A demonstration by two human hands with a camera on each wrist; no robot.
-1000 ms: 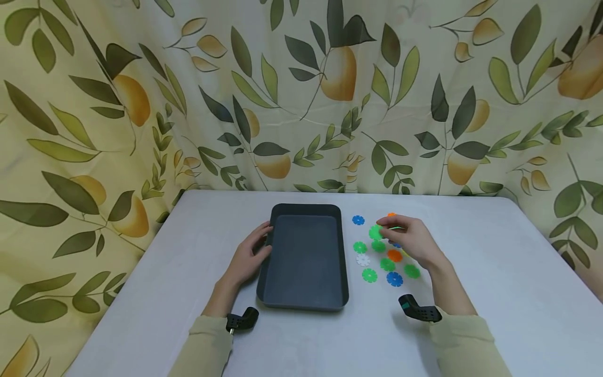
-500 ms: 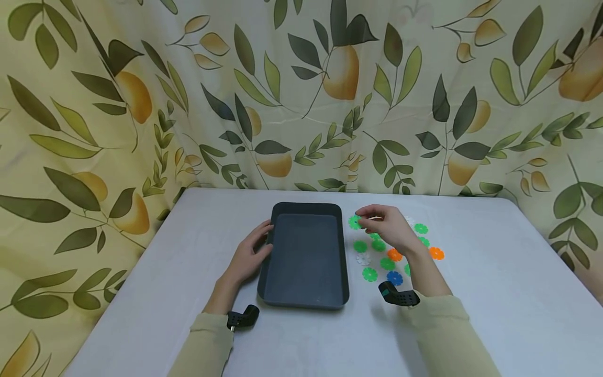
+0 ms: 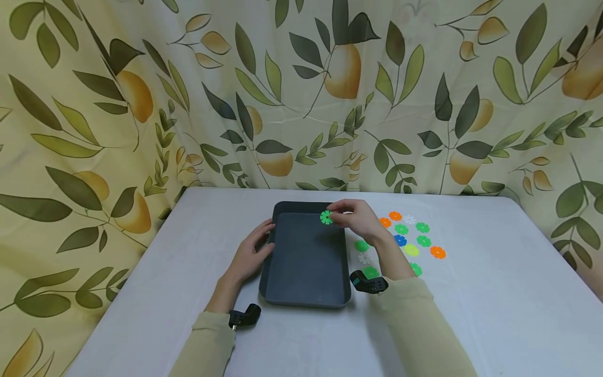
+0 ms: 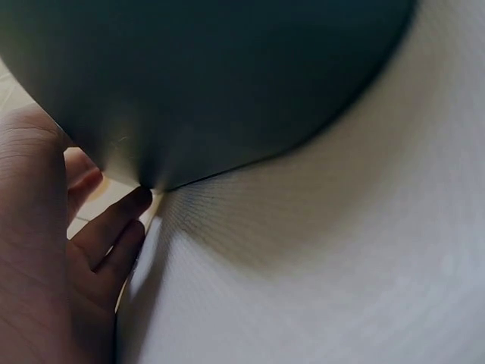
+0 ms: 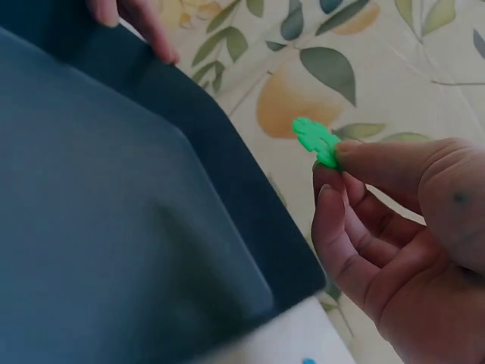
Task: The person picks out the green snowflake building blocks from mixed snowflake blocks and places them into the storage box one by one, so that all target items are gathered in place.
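My right hand (image 3: pixel 360 220) pinches a green notched plastic disc (image 3: pixel 326 217) between thumb and fingertips, above the far right corner of a dark grey rectangular tray (image 3: pixel 306 267). In the right wrist view the green disc (image 5: pixel 315 142) is tilted and clear of the tray's rim (image 5: pixel 227 144). Against the tray's left side rests my left hand (image 3: pixel 249 255), its fingers and thumb touching the edge. The left wrist view has its fingers (image 4: pixel 114 227) by the tray's outer wall (image 4: pixel 250 98). The tray floor that shows is bare.
Several loose notched discs lie right of the tray, among them an orange disc (image 3: pixel 438 253), a yellow disc (image 3: pixel 412 250), a blue disc (image 3: pixel 400 241) and a white disc (image 3: pixel 409 220). My right forearm hides some. A patterned curtain (image 3: pixel 301 104) hangs behind the white table (image 3: pixel 494 293).
My right hand has carried the green disc leftward from the loose discs to above the tray's far right corner. The left hand has stayed at the tray's left edge.
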